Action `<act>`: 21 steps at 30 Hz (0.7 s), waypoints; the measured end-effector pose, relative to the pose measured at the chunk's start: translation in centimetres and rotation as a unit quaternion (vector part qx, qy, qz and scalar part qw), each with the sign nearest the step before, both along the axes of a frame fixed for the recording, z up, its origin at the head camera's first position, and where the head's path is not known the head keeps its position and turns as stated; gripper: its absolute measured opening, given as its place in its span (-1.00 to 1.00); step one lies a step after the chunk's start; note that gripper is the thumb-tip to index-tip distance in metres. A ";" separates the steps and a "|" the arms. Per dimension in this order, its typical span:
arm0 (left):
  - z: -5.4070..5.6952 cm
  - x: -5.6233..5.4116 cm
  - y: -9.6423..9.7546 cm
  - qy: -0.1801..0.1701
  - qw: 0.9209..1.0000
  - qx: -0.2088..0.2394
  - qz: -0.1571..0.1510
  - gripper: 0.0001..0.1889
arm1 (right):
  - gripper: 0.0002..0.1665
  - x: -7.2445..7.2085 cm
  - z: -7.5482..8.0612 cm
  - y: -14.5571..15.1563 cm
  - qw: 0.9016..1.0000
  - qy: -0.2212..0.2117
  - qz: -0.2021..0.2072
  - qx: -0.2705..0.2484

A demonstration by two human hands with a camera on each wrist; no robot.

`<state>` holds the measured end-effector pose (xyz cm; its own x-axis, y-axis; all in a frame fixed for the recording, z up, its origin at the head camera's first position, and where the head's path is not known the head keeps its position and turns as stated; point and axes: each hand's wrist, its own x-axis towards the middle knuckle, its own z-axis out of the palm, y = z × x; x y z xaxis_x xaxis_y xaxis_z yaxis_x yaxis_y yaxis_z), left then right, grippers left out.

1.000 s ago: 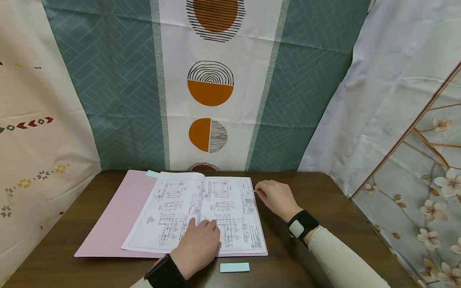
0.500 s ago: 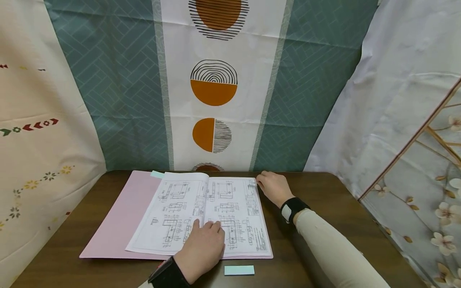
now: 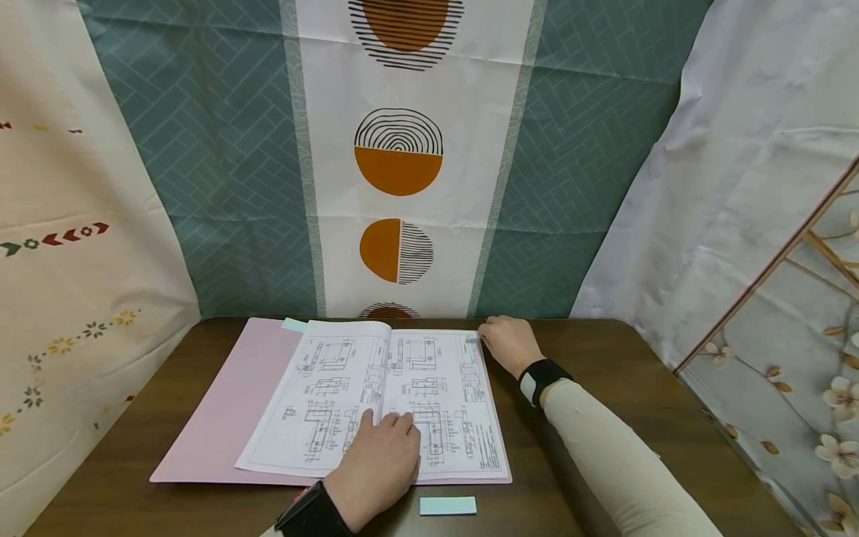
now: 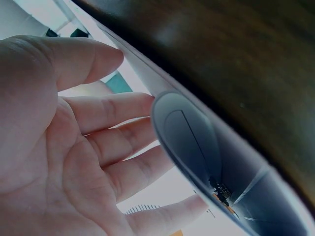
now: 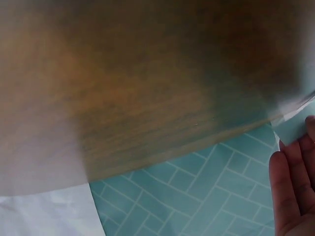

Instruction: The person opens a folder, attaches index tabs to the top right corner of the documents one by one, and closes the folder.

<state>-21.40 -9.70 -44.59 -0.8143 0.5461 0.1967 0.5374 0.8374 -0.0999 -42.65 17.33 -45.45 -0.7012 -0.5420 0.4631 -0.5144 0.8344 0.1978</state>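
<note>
An open booklet of technical drawings (image 3: 315, 447) lies over a pink folder (image 3: 208, 432). My left hand (image 3: 382, 455) rests on the booklet near its middle fold, fingers extended. In the left wrist view the left hand's fingers (image 4: 123, 142) reach to a curled page edge. At the right page's upper outer corner is my right hand (image 3: 513, 344). The right wrist view shows its fingertips and thumb pinching a pale teal sticky note (image 5: 293, 125) close to the paper; much of that hand is outside this view.
Another teal sticky note (image 3: 448, 506) lies on the brown wooden table (image 3: 577, 462) in front of the booklet. A teal tab (image 3: 294, 324) shows at the folder's top edge. Patterned cloths (image 3: 255, 164) hang behind the table and on both sides.
My right hand has moved up and slightly left to the page's upper corner, bringing the sticky note along. My left hand stays on the booklet. The head view has shifted slightly.
</note>
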 end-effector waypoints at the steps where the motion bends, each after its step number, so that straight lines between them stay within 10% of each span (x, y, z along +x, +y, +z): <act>1: 0.0 0.0 0.0 0.000 1.000 0.000 0.000 -0.69 | -0.88 0.0 0.0 0.0 1.000 0.001 -0.001 0.004; 21: 0.2 0.1 0.0 -0.012 1.000 0.001 0.010 -0.72 | -0.83 -0.1 -0.4 0.3 0.999 -0.038 -0.005 0.020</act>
